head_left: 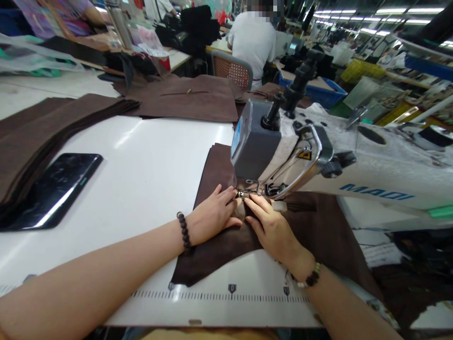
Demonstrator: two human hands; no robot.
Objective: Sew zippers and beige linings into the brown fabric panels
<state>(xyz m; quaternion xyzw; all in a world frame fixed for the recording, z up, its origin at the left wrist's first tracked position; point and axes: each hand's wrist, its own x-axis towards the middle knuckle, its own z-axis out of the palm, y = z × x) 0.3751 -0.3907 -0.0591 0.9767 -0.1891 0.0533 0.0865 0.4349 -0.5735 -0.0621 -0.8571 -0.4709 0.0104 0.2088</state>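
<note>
A dark brown leather-like panel (215,255) lies on the white table under the head of a sewing machine (258,137). My left hand (214,212) rests on the panel with its fingers stretched toward the presser foot (241,193). From the other side my right hand (274,226) lies on the same panel, fingertips just right of the foot. Both hands press down with fingers extended, and neither grips anything visible. The spot right under the needle is partly hidden by the fingers and the machine head.
A stack of brown panels (53,127) and a dark glossy slab (60,189) lie at the left. More brown panels (191,101) lie behind the machine. A ruler scale (208,296) runs along the front edge. A person in white (252,45) sits further back.
</note>
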